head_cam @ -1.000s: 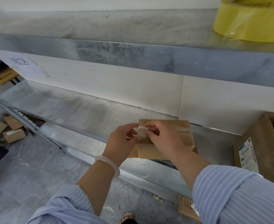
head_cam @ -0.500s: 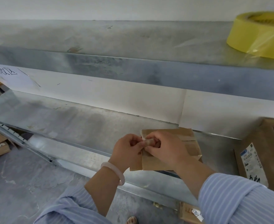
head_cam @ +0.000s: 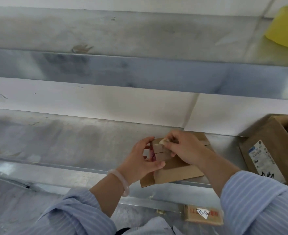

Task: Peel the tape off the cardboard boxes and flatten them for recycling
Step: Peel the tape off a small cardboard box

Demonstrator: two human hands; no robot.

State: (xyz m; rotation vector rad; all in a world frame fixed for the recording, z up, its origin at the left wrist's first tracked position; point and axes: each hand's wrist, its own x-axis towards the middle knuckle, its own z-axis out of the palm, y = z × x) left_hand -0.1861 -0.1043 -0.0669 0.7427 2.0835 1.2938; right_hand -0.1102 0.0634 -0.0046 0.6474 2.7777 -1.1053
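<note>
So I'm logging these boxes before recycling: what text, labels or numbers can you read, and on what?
"5301", handwritten, uncertain: white slip on the small cardboard box under the metal shelf.
Red lettering on that box: blurred.
White printed label and black handwriting on the open brown cardboard box: blurred.
Red print on the small brown box the left hand grips: unreadable.
Crumpled tape the right hand pinches: no text.

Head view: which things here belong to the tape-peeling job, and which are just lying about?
In the job: small cardboard box, gripped by the left hand; peeled tape, pinched by the right hand.
Lying about: yellow tape roll on the upper shelf; labelled open box at right; stickered box on the floor.
</note>
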